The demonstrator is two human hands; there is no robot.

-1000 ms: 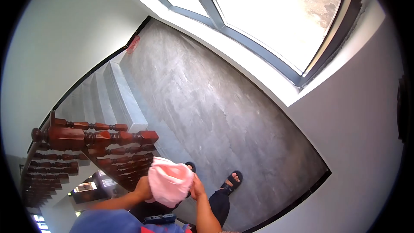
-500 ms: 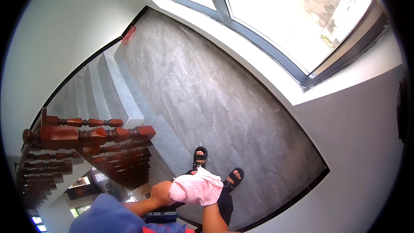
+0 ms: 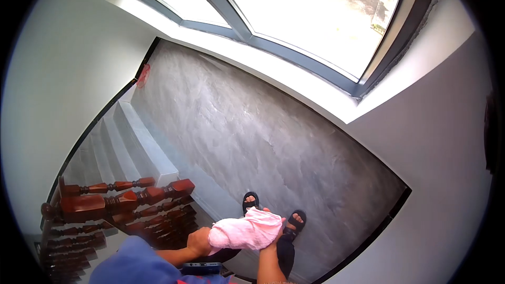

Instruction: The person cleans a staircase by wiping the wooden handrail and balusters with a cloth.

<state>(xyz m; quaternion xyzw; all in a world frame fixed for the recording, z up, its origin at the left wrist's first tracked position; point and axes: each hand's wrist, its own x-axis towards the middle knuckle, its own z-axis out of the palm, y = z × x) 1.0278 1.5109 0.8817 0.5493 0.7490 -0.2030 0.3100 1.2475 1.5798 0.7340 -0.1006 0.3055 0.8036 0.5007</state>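
Holding the pink, crumpled fabric cloth (image 3: 243, 233) in front of me, I have my left grip (image 3: 200, 242) closed on its left end. My right grip (image 3: 273, 235) is at the other end, partly covered by the fabric, so I cannot tell how far it is closed. Black open-toed sandals (image 3: 298, 221) show just beyond, on the smooth grey floor (image 3: 247, 126).
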